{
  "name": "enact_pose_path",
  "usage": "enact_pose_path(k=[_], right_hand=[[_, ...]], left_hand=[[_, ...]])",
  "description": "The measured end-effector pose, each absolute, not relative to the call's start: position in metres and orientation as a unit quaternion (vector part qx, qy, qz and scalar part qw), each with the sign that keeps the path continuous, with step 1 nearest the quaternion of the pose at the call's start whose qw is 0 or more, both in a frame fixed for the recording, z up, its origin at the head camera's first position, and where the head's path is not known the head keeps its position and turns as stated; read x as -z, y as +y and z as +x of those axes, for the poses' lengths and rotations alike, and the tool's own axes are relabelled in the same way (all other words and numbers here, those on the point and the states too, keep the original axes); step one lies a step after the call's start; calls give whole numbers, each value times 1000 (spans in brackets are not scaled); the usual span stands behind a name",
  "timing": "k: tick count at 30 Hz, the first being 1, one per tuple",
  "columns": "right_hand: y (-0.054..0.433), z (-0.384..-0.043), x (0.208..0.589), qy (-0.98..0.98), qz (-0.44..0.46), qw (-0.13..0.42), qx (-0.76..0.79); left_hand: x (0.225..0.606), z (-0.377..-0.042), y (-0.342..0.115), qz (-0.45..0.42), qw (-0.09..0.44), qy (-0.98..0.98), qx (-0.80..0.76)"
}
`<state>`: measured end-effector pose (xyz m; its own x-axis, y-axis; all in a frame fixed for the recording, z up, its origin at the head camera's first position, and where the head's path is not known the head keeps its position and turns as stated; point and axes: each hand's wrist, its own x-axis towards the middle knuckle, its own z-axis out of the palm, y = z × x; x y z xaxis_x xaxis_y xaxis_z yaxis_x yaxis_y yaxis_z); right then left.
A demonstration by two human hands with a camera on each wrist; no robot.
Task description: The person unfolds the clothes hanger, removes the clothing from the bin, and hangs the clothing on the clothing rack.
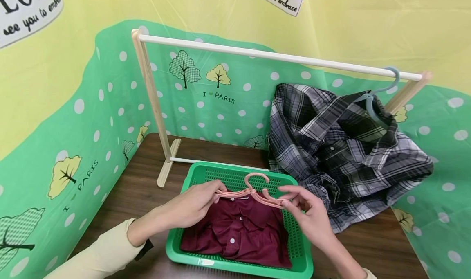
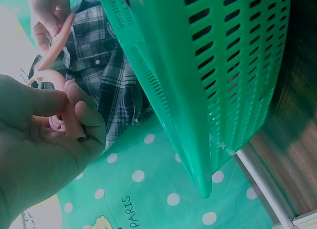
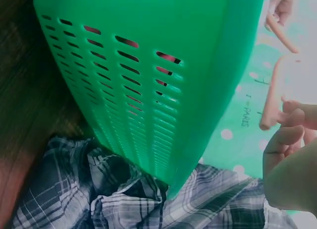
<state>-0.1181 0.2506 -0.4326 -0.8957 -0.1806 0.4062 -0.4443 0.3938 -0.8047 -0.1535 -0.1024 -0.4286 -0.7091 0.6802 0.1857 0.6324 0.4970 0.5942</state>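
Between my two hands a pink clothes hanger (image 1: 251, 191) is held by its ends over the basket, its hook pointing up. My left hand (image 1: 196, 202) pinches the left end; the left wrist view shows thumb and fingers curled round the hanger (image 2: 69, 117). At the other end, my right hand (image 1: 307, 213) pinches the arm between thumb and fingers. Below the hanger a maroon button-up shirt (image 1: 254, 234) lies folded in a green plastic basket (image 1: 173, 246), with white buttons down its front.
Behind the basket stands a clothes rack with a white rail (image 1: 235, 50) and wooden posts (image 1: 152, 95). A black and white plaid shirt (image 1: 312, 148) hangs at its right end on a blue hanger (image 1: 393, 77). A patterned cloth backdrop (image 1: 206, 29) surrounds the dark wooden table (image 1: 136, 176).
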Motion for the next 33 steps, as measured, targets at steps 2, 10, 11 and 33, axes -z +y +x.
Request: enact_pose_path(k=[2,10,11,33], right_hand=[[255,-119,431,-809,177,120,-548],[266,-118,426,-783,147,101,-596],[265,-118,425,-785,144,102,-594],[255,-115,411,-721,164,140,-658]], left_hand=[[428,-153,-103,380,34,865,-326],[429,-154,-105,378,33,867,-323],[429,-154,-105,378,34,866,-325],[430,-151,-101,374,20,861,-344]])
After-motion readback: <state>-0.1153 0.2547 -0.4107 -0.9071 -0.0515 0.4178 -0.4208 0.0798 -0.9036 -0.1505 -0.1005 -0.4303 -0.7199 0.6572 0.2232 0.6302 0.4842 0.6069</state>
